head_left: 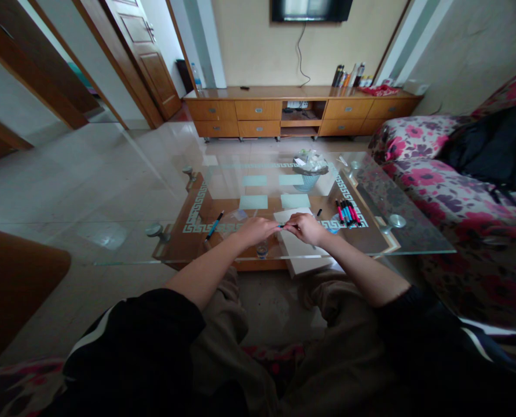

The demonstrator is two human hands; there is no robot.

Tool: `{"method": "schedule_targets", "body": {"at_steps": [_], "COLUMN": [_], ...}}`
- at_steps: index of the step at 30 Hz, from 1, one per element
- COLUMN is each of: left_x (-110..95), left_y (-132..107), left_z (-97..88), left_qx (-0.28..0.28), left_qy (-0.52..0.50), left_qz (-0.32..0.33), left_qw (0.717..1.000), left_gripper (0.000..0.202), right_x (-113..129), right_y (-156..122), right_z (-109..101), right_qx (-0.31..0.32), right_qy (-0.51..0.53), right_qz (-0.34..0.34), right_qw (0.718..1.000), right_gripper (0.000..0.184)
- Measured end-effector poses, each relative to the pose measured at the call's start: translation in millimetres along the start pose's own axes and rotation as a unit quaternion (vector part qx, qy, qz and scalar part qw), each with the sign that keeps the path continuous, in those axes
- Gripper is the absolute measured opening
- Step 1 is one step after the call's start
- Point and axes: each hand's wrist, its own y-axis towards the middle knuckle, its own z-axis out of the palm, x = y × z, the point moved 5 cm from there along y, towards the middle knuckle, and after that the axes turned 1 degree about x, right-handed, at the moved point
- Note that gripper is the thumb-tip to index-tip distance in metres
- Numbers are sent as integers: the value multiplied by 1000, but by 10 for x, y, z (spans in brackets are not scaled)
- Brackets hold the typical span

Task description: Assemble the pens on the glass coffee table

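Note:
Above the near part of the glass table, my left hand (260, 230) and my right hand (306, 227) meet fingertip to fingertip. Both are closed in a pinch on a thin pen (282, 226), dark with a bluish-green bit showing; most of it is hidden by the fingers. Beneath my right hand lies a white box (303, 249). A blue and black pen (214, 226) rests on the glass to the left. On the right, several pink, blue and black pens (348, 213) lie side by side. A small black piece (319, 212), like a cap, is near them.
The glass table (223, 255) has a patterned border and metal supports. A clear cup (262, 250) shows below my left hand. Past the hands is a lined wastebasket (307, 180). A flowered sofa (423, 174) stands on the right, a wooden cabinet (258, 110) along the wall.

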Motion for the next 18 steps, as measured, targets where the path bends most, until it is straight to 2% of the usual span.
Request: {"method": "schedule_targets", "body": {"at_steps": [7,10,15,18], "left_x": [-13,-13,-18,-6], "left_y": [-2,-9,-16,-13], "left_z": [-23,-47,-59,-40], "left_qx": [6,-1,-23,-24], "left_qy": [-9,-5,-6,-2], "left_qz": [5,2,16,11], "left_qw": [1000,1000,1000,1000], "left_gripper": [33,33,31,32], "right_x": [-111,-91,-96,-112], "right_y": [-29,-41,-39,-34], "right_z": [6,-6,-6,-6], "right_qx": [-55,-63,-48,-52], "right_qy": [47,45,39,44], "right_qz": [67,75,88,89], "right_qw": [995,994,994,994], "right_gripper": [19,25,47,41]}}
